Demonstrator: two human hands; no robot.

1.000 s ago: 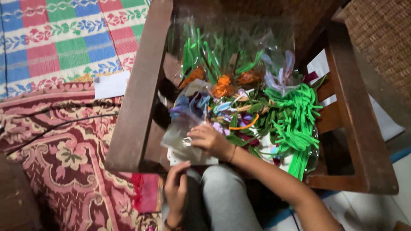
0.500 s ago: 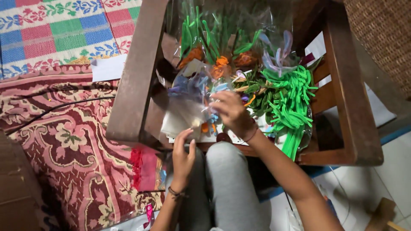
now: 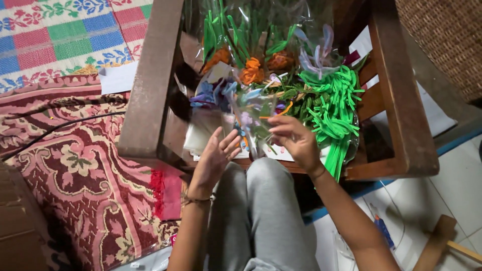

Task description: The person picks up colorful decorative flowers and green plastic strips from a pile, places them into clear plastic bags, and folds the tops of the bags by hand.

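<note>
Kneeling at a low wooden table heaped with craft stems. Pinching a clear plastic bag of coloured pieces in the right hand, grip closed on its lower edge. Spreading the left hand open-fingered just beside the bag, holding nothing. Lying to the right: bright green pipe cleaners; behind, orange flowers.

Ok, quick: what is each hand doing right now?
Left hand: open, fingers spread, at the clear plastic bag, no grip visible.
Right hand: fingers curled on the same bag, pinching it.
</note>
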